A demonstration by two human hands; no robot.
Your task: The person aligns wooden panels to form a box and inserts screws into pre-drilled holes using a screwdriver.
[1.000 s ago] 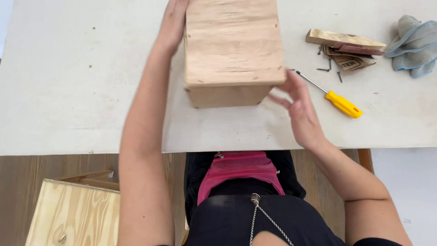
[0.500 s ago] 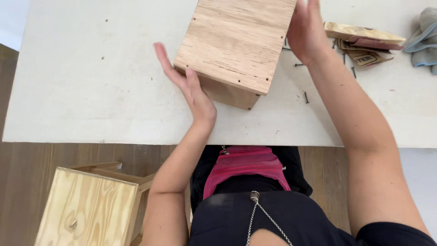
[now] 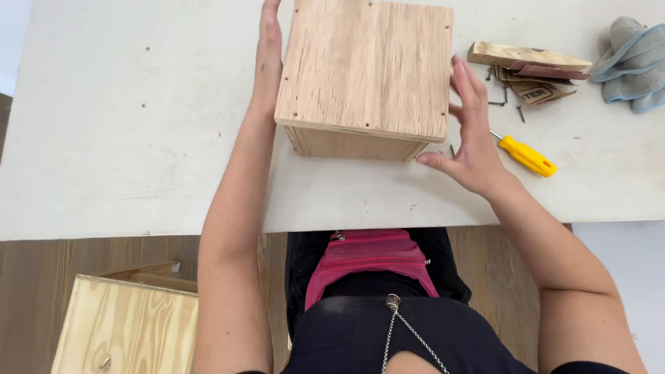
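Right now I am leaning over the white table [image 3: 125, 138], which is filling most of what I see. On it, toward twelve o'clock from my chest, the wooden box [image 3: 367, 69] is sitting with its broad plywood face turned up; that face is nearly square, so I cannot call a long axis, and its near edge is running from nine o'clock to three o'clock, dipping slightly toward three. My left hand [image 3: 269, 52] is lying flat and fully open against the box's nine o'clock side, fingers pointing to twelve. My right hand [image 3: 471, 131] is spread open at the three o'clock side, fingers touching the edge, thumb reaching under the near corner, gripping nothing. Further toward three o'clock are lying a grey-blue cloth [image 3: 634, 62], a wood offcut [image 3: 526, 57], a yellow-handled screwdriver [image 3: 528, 155] and a few loose nails [image 3: 499, 104].
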